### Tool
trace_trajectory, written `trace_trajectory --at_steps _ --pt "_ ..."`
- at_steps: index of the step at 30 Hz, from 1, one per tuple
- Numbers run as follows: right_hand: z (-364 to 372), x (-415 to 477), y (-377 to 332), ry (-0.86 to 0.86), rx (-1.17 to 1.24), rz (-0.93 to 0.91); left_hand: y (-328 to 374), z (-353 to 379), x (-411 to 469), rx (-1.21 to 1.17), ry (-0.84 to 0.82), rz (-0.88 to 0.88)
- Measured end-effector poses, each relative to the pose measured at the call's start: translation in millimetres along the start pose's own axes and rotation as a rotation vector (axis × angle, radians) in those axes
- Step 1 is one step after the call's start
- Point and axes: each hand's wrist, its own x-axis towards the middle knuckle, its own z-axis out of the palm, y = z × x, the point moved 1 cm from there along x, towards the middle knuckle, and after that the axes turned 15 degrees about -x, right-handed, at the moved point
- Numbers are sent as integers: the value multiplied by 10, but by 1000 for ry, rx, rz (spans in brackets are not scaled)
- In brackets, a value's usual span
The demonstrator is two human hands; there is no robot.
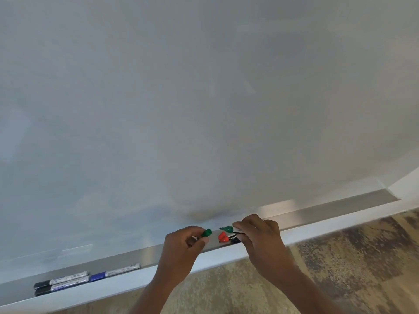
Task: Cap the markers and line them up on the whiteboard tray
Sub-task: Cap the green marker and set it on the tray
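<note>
My left hand pinches a green cap just above the metal whiteboard tray. My right hand holds an uncapped green marker, its tip pointing left toward the cap with a small gap between them. A red marker's capped end lies on the tray below, with a dark marker partly hidden under my right hand. Far left on the tray lie two black-capped markers side by side and a blue-capped marker.
The whiteboard fills the view above the tray. A white ledge runs below the tray, and patterned carpet lies beneath. Bare tray shows between the blue marker and my hands, and to the right of them.
</note>
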Motion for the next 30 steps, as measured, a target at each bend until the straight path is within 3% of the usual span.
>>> trace_trajectory --at_steps 8,20,30 --pt "-160 21 -554 117 43 -108 391 -488 -287 -102 25 43" --pt "-305 -35 -1098 80 -85 -164 387 -918 -470 -85 11 31" --pt "-361 -37 -1485 52 6 -231 334 -1215 -584 -345 23 8"
